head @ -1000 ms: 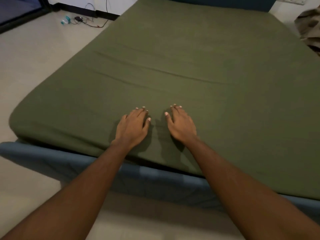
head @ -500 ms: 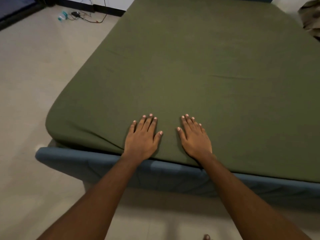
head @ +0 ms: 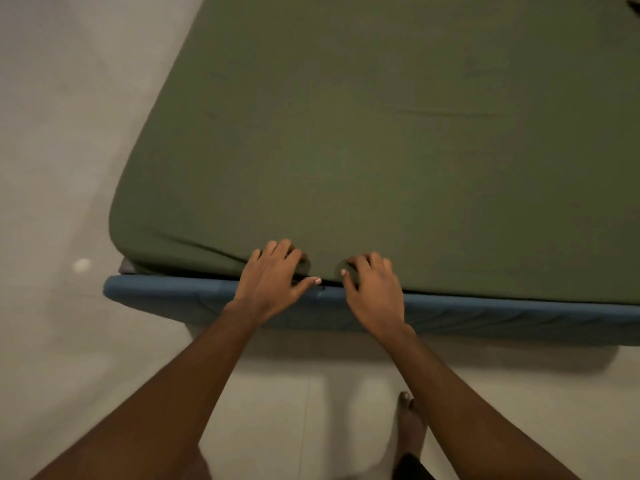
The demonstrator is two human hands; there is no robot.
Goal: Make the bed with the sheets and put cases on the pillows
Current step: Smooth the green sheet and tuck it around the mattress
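Head view: the left hand (head: 273, 278) and the right hand (head: 374, 289) lie side by side on the near edge of the bed, a narrow gap between them. The left fingers (head: 280, 249) are curled, their tips dug into the green sheet (head: 381, 133) and gripping it. The left thumb points across the gap toward the right hand. The right fingers (head: 375, 259) are curled in the same way and grip the sheet at the same edge, the thumb tucked in beside them. Between the two sets of fingers the fabric dips into a small fold.

Beyond the fingers the sheet covers the whole top of the bed, mostly smooth, with one thin crease (head: 450, 114) far ahead of the right fingers. Left of the left fingers, wrinkles run toward the rounded near corner. Just below the fingers runs the blue bed frame (head: 173, 289), and both wrists cross it. The pale floor (head: 69, 168) lies left of the bed and under the forearms, where a bare foot (head: 410, 420) shows beneath the right forearm.
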